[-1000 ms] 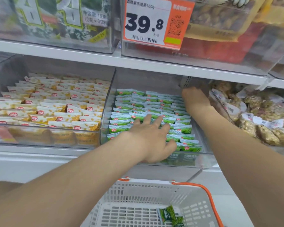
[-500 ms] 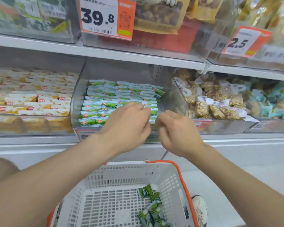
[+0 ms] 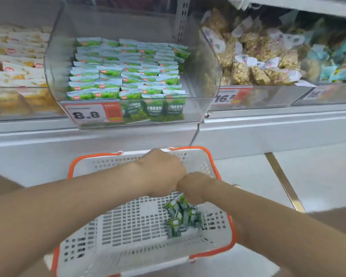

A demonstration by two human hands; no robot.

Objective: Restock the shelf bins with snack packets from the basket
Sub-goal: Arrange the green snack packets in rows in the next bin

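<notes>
Nearest me, the basket (image 3: 128,222) holds a small loose heap of green snack packets (image 3: 180,214) toward its right side. My left hand (image 3: 162,172) and right hand (image 3: 196,186) hang side by side just over the heap. My fingers point down out of sight, so I cannot tell whether they pinch anything. Grabbing blind, I may scoop too many slick packets and shed some on the lift. Farther up, the clear bin (image 3: 194,110) looks packed in rows, so a careless drop could spill over its front.
</notes>
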